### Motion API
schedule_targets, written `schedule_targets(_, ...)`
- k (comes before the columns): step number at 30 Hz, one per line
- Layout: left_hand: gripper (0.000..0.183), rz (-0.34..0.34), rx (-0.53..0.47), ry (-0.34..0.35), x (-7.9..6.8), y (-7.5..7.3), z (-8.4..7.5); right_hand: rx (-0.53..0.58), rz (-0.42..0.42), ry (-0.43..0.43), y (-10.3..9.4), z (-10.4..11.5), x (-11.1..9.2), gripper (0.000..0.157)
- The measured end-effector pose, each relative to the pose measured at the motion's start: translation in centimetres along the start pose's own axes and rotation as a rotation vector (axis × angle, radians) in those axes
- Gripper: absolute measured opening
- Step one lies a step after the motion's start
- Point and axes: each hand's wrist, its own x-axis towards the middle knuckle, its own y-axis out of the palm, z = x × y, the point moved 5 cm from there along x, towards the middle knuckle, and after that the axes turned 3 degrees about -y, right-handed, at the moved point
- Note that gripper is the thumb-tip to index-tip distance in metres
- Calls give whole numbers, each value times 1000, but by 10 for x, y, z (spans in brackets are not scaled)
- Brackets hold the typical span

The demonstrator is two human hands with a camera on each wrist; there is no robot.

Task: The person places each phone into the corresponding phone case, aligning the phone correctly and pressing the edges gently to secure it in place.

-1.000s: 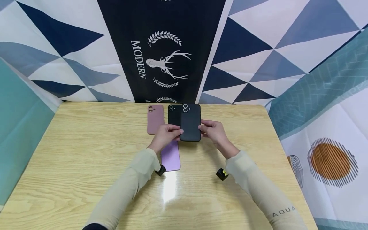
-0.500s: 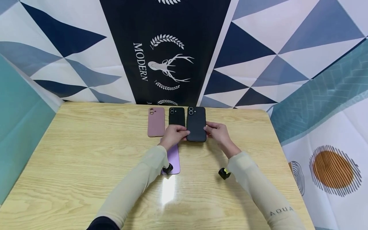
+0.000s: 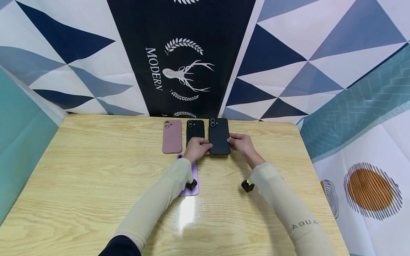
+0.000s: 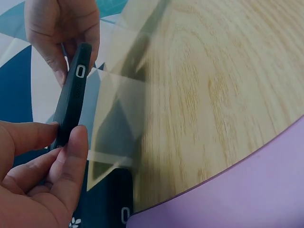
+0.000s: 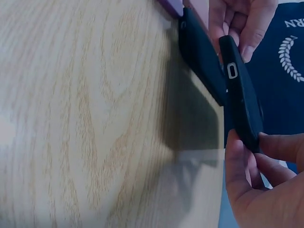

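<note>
Presumably, the held dark phone point(image 3: 219, 133) is gripped by its opposite long edges for even support and to leave its back uncovered. The wrist views suggest it is raised off the bench point(image 3: 105, 167). A second dark phone point(image 3: 196, 128) and a pink phone point(image 3: 172, 137) lie at 9 o'clock from it, apparently set side by side for a tidy row; a purple phone point(image 4: 237, 185) lies towards 7 o'clock. Whether each is a phone or merely a cover cannot be told.

Both hands are engaged: the left hand point(image 3: 196, 148), at 8 o'clock from the held dark phone, pinches its left edge; the right hand point(image 3: 242, 144), at 4 o'clock, pinches its right. That phone therefore sits between the hands, camera end towards 12 o'clock.
</note>
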Motion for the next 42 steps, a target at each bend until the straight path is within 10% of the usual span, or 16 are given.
schedule_targets(42, 33, -29, 118, -52, 20, 9, 3, -67, -41, 42, 3, -20, 46, 29)
